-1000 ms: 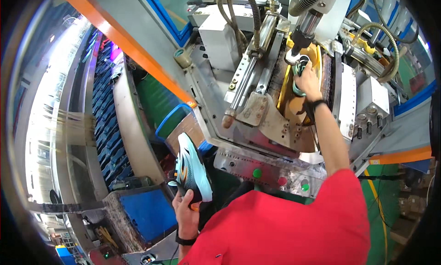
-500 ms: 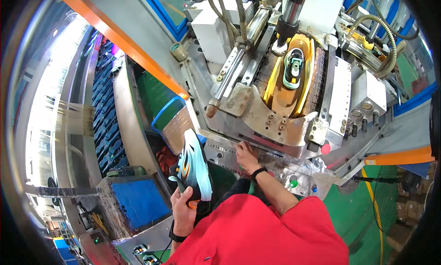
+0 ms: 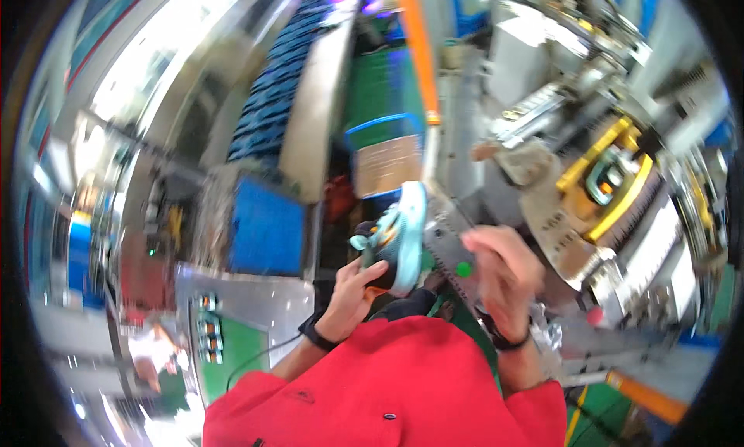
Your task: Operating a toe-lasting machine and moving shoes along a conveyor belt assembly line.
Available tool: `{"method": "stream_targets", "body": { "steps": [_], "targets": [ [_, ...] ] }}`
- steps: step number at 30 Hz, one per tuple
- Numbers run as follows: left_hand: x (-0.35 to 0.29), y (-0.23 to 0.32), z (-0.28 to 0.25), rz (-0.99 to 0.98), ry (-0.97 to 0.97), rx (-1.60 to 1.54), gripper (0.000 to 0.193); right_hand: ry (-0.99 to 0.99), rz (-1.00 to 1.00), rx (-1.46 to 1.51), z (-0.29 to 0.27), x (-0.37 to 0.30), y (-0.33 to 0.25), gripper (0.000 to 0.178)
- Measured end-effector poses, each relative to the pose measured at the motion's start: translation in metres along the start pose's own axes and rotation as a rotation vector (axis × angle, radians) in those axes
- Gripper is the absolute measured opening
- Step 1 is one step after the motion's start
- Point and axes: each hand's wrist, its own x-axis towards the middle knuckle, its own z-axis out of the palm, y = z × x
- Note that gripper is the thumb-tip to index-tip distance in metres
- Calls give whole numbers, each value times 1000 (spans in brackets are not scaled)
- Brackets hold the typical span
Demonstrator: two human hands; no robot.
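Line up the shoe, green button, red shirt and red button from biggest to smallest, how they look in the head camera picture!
1. Red shirt
2. Shoe
3. Green button and red button: they look about alike, and blurry, so I can't rank them.

Right hand is one big smear lol, left hand hides part of the light-blue shoe's near end, and those little things near left are too tiny to ID.

The light-blue shoe is held toe forward.
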Motion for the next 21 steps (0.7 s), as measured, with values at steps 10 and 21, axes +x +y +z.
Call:
{"method": "stream_targets", "body": {
  "steps": [10, 21],
  "targets": [
    [-58, -46, -79, 62, 274, -140, 28, -373, -481, 236, 12, 12, -188, 14],
    [-132, -90, -285, 162, 878, -519, 18, -436, -1273, 828, 208, 36, -269, 18]
  ]
}}
